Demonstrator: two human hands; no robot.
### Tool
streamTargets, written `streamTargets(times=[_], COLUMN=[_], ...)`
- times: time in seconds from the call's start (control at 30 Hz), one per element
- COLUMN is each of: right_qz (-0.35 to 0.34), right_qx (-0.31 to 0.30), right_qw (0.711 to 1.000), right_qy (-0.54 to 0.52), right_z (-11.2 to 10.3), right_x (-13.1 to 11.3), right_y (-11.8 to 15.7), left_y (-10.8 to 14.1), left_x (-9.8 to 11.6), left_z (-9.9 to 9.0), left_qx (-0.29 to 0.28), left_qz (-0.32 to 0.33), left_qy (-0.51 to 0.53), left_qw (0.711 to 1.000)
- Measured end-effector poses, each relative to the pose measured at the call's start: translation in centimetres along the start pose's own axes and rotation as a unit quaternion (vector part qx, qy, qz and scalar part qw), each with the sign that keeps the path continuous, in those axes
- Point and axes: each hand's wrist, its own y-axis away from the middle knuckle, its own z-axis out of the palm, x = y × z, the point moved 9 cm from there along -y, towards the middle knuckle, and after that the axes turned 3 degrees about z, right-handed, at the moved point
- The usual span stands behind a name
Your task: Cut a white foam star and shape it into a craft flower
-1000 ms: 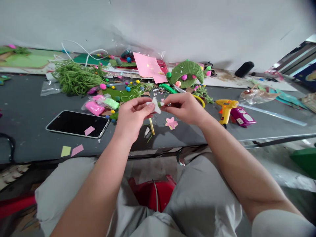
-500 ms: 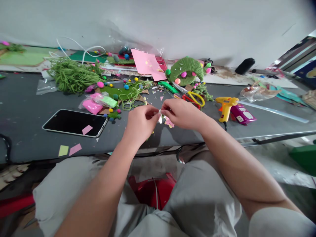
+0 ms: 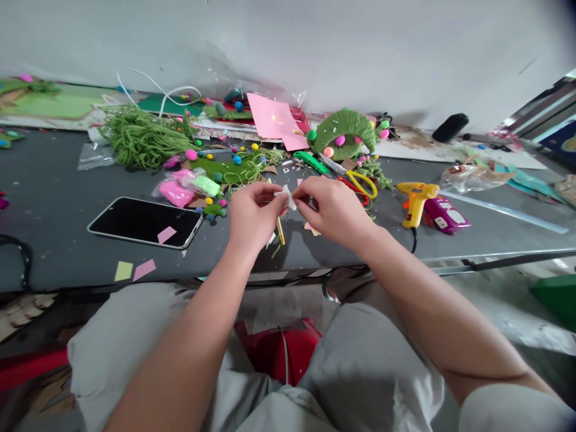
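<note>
Between my hands, above the grey table, is a small white piece (image 3: 286,197), thin and folded like paper. My left hand (image 3: 255,215) pinches it between thumb and forefinger. My right hand (image 3: 333,209) is closed in a pinch at its right edge; its fingertips partly hide what they grip. Under the hands lie a yellow stick (image 3: 281,230), like a pencil, and small pink and yellow paper scraps (image 3: 310,228). Just beyond my right hand are scissors with yellow handles (image 3: 361,183) and a green-handled cutter (image 3: 310,161).
A phone (image 3: 144,222) lies on the left, with paper pieces (image 3: 144,269) nearer the edge. Green yarn (image 3: 144,139) and a yarn-wrapped ring (image 3: 345,129) with pompoms stand at the back. A yellow glue gun (image 3: 416,201) rests against a purple packet (image 3: 446,214) on the right.
The white piece has been raised slightly and turned, showing more of its surface. My left hand has shifted up a little, uncovering the yellow stick. The whole view has moved slightly.
</note>
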Motion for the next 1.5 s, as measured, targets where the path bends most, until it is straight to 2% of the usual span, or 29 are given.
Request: streamTargets(times=[0.1,0.23,0.37,0.53,0.7,0.8,0.87,1.0,1.1,1.27,1.4,1.5], right_qz=[-0.021,-0.026,-0.025,-0.019,-0.061,-0.081,-0.074,-0.048,-0.041,-0.025,-0.042,-0.059], right_qx=[0.033,0.057,0.06,0.054,0.024,0.005,-0.006,-0.026,-0.032,-0.025,-0.01,-0.007], right_qw=[0.999,0.998,0.996,0.981,0.985,0.991,0.995,0.998,0.998,0.996,0.995,0.996], right_qy=[0.037,0.016,-0.062,-0.187,-0.162,-0.107,-0.065,-0.017,-0.023,-0.08,-0.095,-0.07], right_z=[-1.0,-1.8,-2.0,-1.9,-1.9,-1.9,-1.9,-1.8,-1.5,-1.0,-0.9,-1.1], right_x=[-0.9,-1.3,-0.8,1.1,2.1,2.0,2.0,1.6,0.8,0.2,0.1,-0.1], right_y=[0.4,0.7,0.4,-0.3,-0.7,-0.6,-0.5,-0.2,0.1,0.1,0.1,0.3], left_y=[-0.2,-0.2,0.0,0.5,0.9,1.1,1.2,1.2,1.1,0.8,0.4,0.3], left_x=[0.1,1.0,1.1,1.6,2.0,2.0,2.2,2.6,2.7,2.7,1.6,1.0], left_z=[-0.2,-0.6,-0.6,0.2,0.9,1.1,1.2,0.9,0.7,0.2,-0.2,-0.2], left_qx=[0.029,0.041,0.024,-0.026,-0.077,-0.107,-0.12,-0.092,-0.067,-0.021,0.014,0.028], left_qz=[-0.027,-0.031,-0.054,-0.07,-0.052,-0.008,0.029,0.083,0.092,0.101,0.052,0.024], left_qy=[0.113,0.172,0.199,0.214,0.116,-0.006,-0.098,-0.23,-0.255,-0.202,-0.068,0.029], left_qw=[0.993,0.984,0.978,0.974,0.989,0.994,0.988,0.965,0.96,0.974,0.996,0.999])
